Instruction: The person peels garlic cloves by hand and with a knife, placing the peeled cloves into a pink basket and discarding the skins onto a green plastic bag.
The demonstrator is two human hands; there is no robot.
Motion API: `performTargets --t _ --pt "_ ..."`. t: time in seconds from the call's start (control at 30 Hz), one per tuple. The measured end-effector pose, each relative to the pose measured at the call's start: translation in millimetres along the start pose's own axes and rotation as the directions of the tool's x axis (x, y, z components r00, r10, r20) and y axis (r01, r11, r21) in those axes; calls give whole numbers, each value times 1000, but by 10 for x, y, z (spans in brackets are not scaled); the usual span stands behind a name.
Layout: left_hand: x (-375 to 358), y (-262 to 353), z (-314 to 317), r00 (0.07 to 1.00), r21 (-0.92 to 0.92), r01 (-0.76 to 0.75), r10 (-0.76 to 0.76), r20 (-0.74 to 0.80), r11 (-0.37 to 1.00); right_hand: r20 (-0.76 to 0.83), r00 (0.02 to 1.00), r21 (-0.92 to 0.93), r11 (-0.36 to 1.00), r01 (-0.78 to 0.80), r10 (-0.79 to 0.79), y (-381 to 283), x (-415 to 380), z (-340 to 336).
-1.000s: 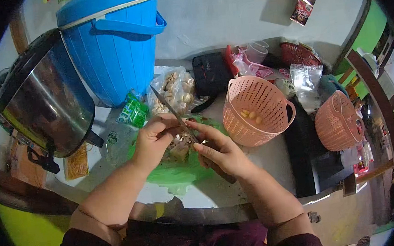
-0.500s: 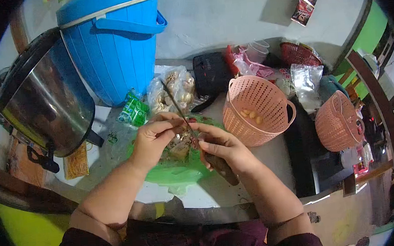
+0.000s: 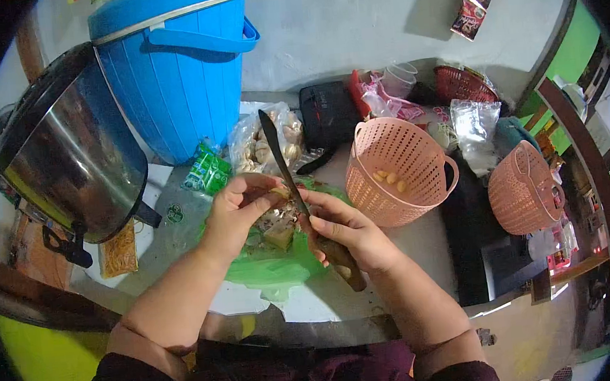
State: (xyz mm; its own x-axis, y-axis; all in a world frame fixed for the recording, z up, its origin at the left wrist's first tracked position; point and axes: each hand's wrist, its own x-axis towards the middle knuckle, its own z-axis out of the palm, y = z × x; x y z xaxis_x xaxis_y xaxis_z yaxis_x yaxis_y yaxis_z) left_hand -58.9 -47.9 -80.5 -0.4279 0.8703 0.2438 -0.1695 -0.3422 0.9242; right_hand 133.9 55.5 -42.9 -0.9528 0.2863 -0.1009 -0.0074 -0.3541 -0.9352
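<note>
My right hand (image 3: 351,231) is closed around the wooden handle of a knife (image 3: 276,146), its dark blade pointing up and away from me. Pinched in the fingertips of my left hand (image 3: 229,214) is a small pale garlic clove (image 3: 281,192), close beside the blade and partly hidden by my fingers. Below both hands, a green plastic bag (image 3: 272,268) lies spread out with garlic skins and scraps (image 3: 279,230) on it. To the right, several peeled cloves (image 3: 390,177) rest in a pink basket (image 3: 366,196). Behind my hands sits a clear bag of garlic bulbs (image 3: 287,129).
A large blue lidded bucket (image 3: 175,86) and a steel pot (image 3: 80,151) stand at the left. Against the wall are a black pouch (image 3: 327,113) and a red basket (image 3: 465,85). A second pink basket (image 3: 523,191) is at the far right. Coffee sachets (image 3: 476,1) hang above.
The knife blade has turned from edge-on to show its broad side, and its tip has moved slightly right and up. My left fingers have shifted a little, showing more of the clove.
</note>
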Motion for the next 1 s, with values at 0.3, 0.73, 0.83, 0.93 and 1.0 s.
performTargets --t 0.3,0.73,0.83,0.93,1.0 --pt "9 -56 -51 998 113 -69 68 16 991 30 999 -54 998 37 -35 -24 -11 -4" --pt "-4 -58 -65 998 34 -62 62 16 997 -42 999 -59 998 -37 34 -89 -39 67" --pt "-1 -57 -81 998 18 -59 59 28 998 19 999 27 999 -32 32 -81 -31 24" --pt "-3 12 -49 998 48 -45 43 41 998 85 996 44 999 -15 12 -86 -36 -15" --pt "-6 31 -38 998 39 -36 34 48 999 98 995 32 999 -12 9 -96 -43 -15"
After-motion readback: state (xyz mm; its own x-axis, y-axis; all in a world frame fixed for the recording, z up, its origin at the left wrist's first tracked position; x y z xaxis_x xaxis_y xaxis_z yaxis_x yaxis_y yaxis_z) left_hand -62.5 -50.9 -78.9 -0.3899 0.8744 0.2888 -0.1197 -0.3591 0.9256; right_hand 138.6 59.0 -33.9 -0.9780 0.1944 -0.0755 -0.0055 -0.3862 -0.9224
